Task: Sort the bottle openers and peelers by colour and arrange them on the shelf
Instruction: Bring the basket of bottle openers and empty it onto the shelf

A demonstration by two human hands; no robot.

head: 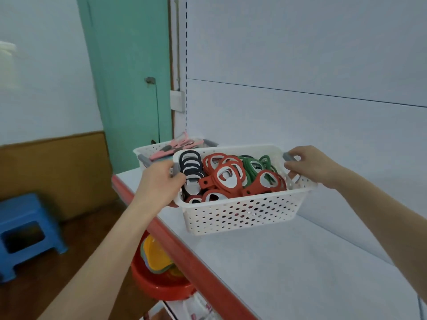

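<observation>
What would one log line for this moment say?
left hand, right hand: gripping front basket handles | openers: black, red, green groups | rear basket: behind

Shop: slotted retail shelf (288,262)

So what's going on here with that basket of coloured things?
A person grips a white basket by its grey end handles, left hand and right hand, at the white shelf. Its bottle openers lie grouped: black, red, green. A second basket holding pink peelers stands behind.
</observation>
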